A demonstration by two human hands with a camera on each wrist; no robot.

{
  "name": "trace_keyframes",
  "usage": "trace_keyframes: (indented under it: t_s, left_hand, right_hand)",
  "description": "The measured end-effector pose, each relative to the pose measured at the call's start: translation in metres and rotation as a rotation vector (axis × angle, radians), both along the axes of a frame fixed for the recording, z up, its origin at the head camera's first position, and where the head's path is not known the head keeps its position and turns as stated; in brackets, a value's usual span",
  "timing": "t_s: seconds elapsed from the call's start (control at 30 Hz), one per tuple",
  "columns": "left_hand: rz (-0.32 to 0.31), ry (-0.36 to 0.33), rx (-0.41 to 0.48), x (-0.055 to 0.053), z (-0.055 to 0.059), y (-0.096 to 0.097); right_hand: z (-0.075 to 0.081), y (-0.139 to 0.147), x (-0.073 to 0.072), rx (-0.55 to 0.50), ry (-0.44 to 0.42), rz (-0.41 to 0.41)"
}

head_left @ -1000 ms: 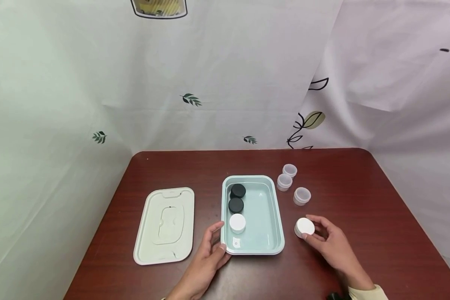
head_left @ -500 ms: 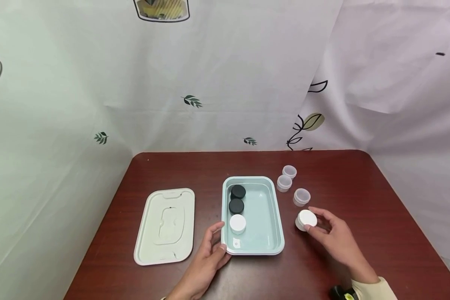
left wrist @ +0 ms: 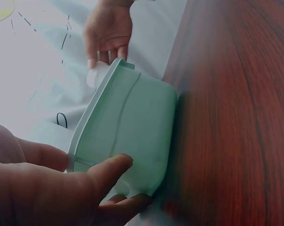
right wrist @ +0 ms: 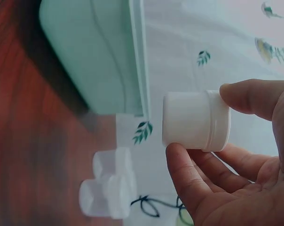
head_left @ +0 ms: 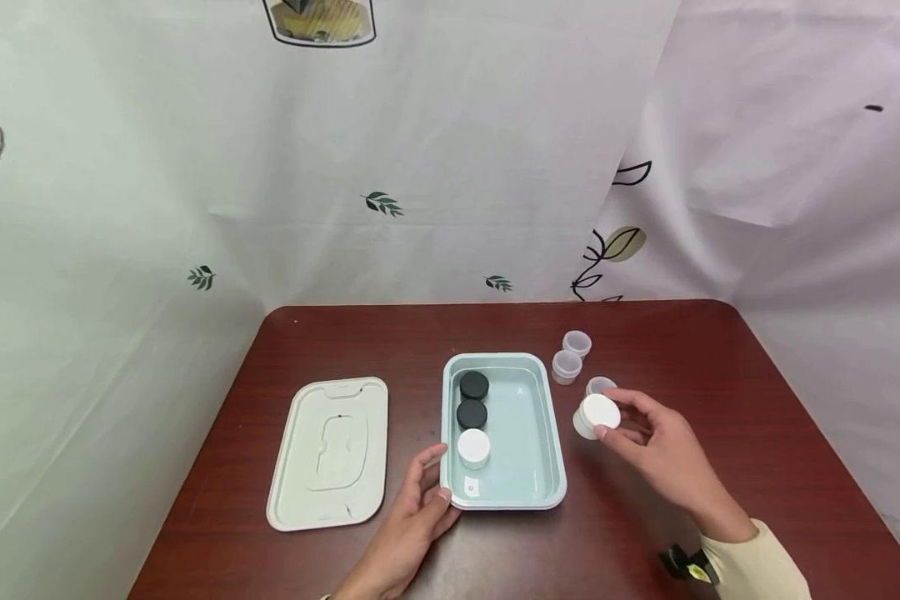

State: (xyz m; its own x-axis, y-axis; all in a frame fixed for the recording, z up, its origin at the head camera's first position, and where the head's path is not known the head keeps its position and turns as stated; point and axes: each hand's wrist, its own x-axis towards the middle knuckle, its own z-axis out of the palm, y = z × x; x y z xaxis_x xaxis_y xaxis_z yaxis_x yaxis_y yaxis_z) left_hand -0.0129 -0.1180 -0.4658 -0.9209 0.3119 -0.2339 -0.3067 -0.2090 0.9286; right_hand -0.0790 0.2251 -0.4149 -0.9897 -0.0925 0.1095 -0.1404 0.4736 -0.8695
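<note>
My right hand (head_left: 663, 450) holds a small white-lidded jar (head_left: 598, 413) between thumb and fingertips. In the right wrist view the jar (right wrist: 189, 120) is clear of the table, its lid against the thumb. Below it in the head view, a lidless clear cup is partly hidden. My left hand (head_left: 412, 521) grips the near left corner of a pale blue-green plastic tub (head_left: 558, 467), with fingers against the outer wall (left wrist: 132, 117). Inside, along its left side, stand two black-lidded jars (head_left: 474, 385) and one white-lidded jar (head_left: 473, 448).
Two more clear cups (head_left: 567, 367) stand together beyond the tub's right side. A flat pale lid (head_left: 330, 458) lies on the dark red table (head_left: 217, 508) to the left. Printed white cloth (head_left: 435, 125) hangs behind the table.
My right hand has lifted the white-lidded jar off the table and moved it up and slightly left, over the nearest clear cup. My left hand and the tub have stayed in place.
</note>
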Motion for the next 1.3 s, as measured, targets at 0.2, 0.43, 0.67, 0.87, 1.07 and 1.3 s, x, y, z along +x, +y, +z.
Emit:
trace_keyframes:
  t_s: [0.2,0.43,0.67,0.87,1.07,1.3]
  left_hand:
    - [0.001,-0.002,-0.017,-0.001,0.000,0.000]
    - [0.001,-0.003,-0.032,-0.003,0.001,0.001]
    - [-0.003,0.000,-0.032,-0.006,0.001,0.003]
    - [0.007,-0.001,-0.036,-0.007,0.001,0.004]
    - [-0.006,-0.016,-0.023,-0.006,0.001,0.003]
    - [-0.009,-0.015,-0.019,-0.007,0.001,0.003]
  right_hand:
    - [0.009,-0.016,-0.004,-0.052,0.011,0.079]
    - [0.009,-0.033,-0.010,-0.067,-0.011,0.160]
    - [0.007,-0.050,-0.013,-0.082,-0.061,0.229]
    - [0.003,-0.066,-0.014,-0.065,-0.054,0.296]
    - [-0.003,-0.081,-0.014,-0.015,-0.051,0.367]
    - [-0.012,-0.095,-0.015,0.008,-0.033,0.496]
